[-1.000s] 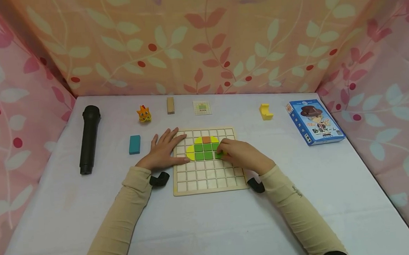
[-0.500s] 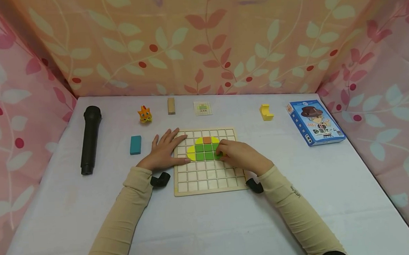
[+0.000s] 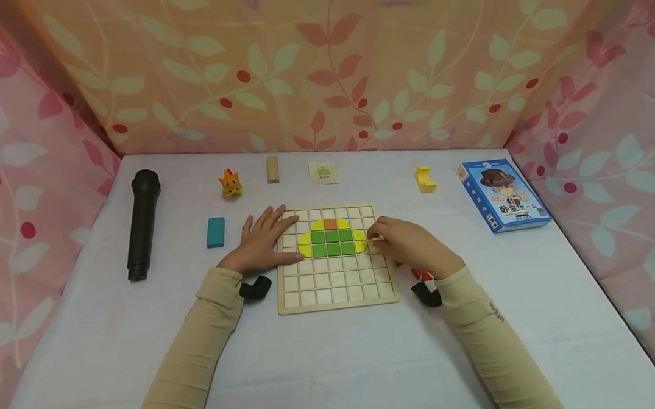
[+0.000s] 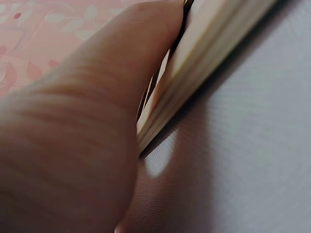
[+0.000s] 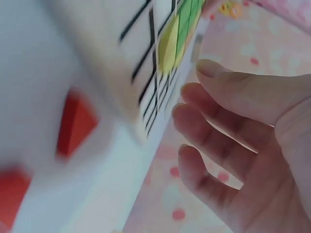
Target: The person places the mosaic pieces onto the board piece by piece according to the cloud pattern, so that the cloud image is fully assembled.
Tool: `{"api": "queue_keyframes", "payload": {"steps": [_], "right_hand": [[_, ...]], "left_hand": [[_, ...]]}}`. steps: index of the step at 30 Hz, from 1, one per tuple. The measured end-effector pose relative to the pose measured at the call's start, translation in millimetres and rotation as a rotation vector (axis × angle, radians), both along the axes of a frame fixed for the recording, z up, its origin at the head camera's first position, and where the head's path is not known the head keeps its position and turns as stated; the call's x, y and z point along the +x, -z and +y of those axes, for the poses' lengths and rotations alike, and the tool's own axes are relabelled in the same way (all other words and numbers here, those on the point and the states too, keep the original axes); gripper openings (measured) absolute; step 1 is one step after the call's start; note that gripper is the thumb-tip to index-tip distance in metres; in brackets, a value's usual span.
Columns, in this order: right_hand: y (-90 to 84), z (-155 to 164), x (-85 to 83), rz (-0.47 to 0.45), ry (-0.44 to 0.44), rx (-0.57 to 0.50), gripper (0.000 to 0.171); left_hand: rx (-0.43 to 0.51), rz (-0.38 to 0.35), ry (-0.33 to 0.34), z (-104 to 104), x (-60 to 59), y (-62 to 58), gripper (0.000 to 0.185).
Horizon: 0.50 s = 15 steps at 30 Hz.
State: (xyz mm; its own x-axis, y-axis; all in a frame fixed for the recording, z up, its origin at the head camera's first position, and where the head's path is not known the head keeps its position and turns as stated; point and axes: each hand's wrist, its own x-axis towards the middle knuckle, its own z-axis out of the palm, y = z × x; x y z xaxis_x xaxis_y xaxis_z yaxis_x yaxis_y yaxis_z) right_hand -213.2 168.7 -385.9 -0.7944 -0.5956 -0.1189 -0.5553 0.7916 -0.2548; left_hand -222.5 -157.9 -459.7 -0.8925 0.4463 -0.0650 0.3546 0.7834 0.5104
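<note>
A wooden grid board (image 3: 322,281) lies flat on the white table, with green tiles (image 3: 333,242), yellow rounded tiles (image 3: 359,241) and one orange tile (image 3: 330,224) in its upper middle. My left hand (image 3: 258,247) rests with spread fingers on the board's left edge; its thumb touches the board close to the left yellow tiles. Over the right edge hovers my right hand (image 3: 411,243), just beside the right yellow tiles. In the right wrist view its fingers (image 5: 214,141) are loosely bent, apart from the thumb, holding nothing. Red pieces (image 5: 77,124) lie on the table beyond the board's right edge.
A black microphone (image 3: 143,225) and a teal block (image 3: 216,232) lie left. Along the back are an orange figurine (image 3: 230,183), a wooden block (image 3: 273,169), a pattern card (image 3: 324,173) and a yellow holder (image 3: 426,180). A blue box (image 3: 504,195) stands at right.
My right hand has moved right, off the tiles toward the board's right edge. Yellow tiles on that side and red pieces near the wrist have come into view. The left hand stays put.
</note>
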Motion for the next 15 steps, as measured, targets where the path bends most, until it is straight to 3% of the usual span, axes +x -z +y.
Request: {"api": "queue_keyframes", "payload": {"steps": [6, 10, 15], "right_hand": [[-1.5, 30, 5.4, -0.105, 0.122, 0.049, 0.023], [6.2, 44, 9.0, -0.164, 0.122, 0.039, 0.024], [15.5, 47, 12.6, -0.175, 0.122, 0.031, 0.022]], "left_hand": [[0.009, -0.003, 0.000, -1, -0.4, -2.1, 0.090], [0.003, -0.008, -0.005, -1, 0.2, -3.8, 0.090], [-0.005, -0.017, -0.005, 0, 0.9, -3.1, 0.090]]}}
